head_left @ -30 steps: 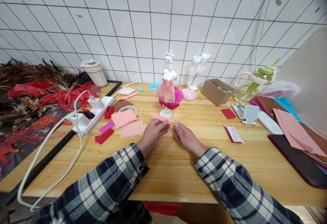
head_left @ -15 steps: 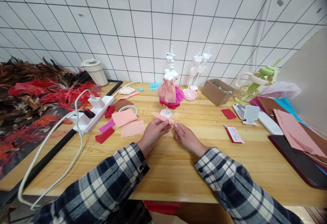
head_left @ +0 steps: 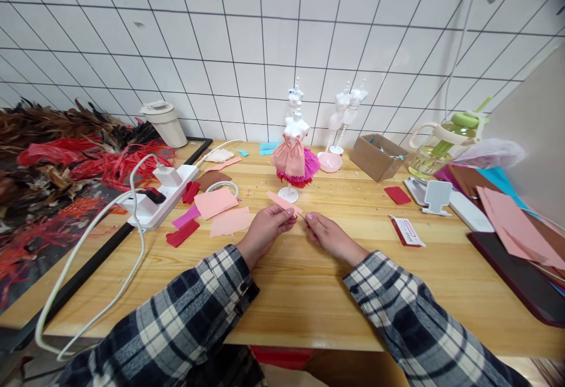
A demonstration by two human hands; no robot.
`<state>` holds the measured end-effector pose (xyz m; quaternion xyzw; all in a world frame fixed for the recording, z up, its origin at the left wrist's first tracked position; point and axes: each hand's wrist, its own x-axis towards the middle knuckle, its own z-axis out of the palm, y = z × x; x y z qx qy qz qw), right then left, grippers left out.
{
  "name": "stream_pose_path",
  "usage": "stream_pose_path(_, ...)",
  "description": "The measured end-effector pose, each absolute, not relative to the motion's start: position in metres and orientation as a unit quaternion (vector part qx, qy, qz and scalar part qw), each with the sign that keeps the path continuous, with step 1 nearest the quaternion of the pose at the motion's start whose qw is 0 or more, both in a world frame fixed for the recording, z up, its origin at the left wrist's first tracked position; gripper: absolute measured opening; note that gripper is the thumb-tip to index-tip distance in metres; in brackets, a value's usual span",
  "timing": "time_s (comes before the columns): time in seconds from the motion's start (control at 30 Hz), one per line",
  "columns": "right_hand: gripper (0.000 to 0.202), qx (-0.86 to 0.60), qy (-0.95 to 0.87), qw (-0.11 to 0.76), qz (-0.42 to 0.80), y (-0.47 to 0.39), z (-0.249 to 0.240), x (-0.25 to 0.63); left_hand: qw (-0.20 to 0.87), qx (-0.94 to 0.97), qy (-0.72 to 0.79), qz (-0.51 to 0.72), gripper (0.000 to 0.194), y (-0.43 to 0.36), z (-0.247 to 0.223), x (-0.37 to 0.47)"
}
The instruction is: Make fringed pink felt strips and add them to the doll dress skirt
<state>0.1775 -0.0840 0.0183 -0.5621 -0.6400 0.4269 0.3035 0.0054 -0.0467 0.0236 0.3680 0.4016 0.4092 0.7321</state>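
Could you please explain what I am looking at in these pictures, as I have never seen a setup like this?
There is no robot here: a person works with two bare hands. Every picture comes from one camera worn on the head, looking forward and down.

On the wooden table, a small dress form wears a pink, magenta and red skirt. White forms stand behind, with a pink bowl and cardboard box nearby. Pink sheets and a white power strip are to the left; a green-lidded bottle is to the right.

The left hand holds a pink strip. The right hand pinches a thin item, too small to identify.
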Motion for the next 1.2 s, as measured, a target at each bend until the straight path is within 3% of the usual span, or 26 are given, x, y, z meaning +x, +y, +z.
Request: stream_pose_path(1.2,0.043,-0.552,-0.626,0.304,0.459,-0.0866,0.0240,0.1783,0.739,0.354,0.392,0.418,0.026,-0.0434,0.0204,0.0031)
